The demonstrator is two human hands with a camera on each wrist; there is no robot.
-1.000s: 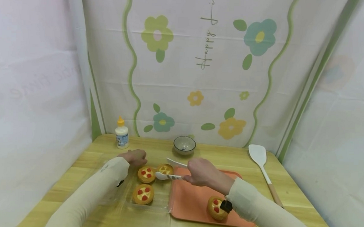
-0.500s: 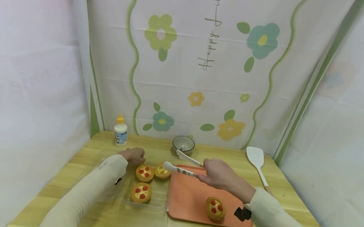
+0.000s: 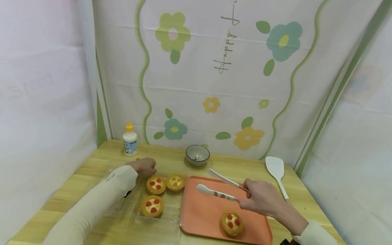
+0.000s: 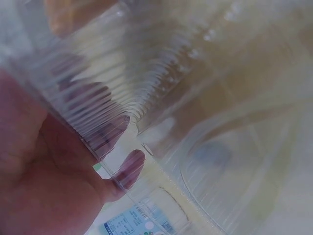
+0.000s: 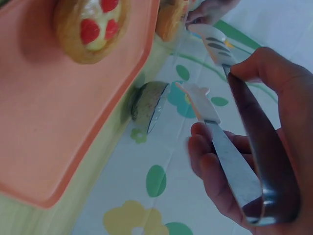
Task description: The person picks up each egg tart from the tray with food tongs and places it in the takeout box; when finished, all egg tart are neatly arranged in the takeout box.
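My right hand [image 3: 261, 197] grips a pair of tongs [image 3: 217, 194] over the orange tray [image 3: 197, 218]. The tongs' two white tips stand apart with nothing between them; the right wrist view shows their metal arms [image 5: 237, 171] between thumb and fingers. On the tray lies one tart [image 3: 232, 223] with red pieces. To the left, a clear plastic container [image 3: 173, 210] holds two red-topped tarts [image 3: 152, 206] and a yellow-topped tart [image 3: 176, 182]. My left hand [image 3: 145, 166] holds the clear plastic at its back left; in the left wrist view, fingers [image 4: 129, 169] show through its ribbed wall.
A white bottle with a yellow cap [image 3: 130, 142] stands at the back left. Behind the tray is a small bowl [image 3: 197, 155]. A white spatula [image 3: 275, 170] lies to the right. Printed cloth [image 3: 197, 79] walls in the wooden table [image 3: 159, 236].
My right hand has carried the tongs rightward from above the yellow-topped tart to above the tray, their tips spread. My left hand stays at the container's back left.
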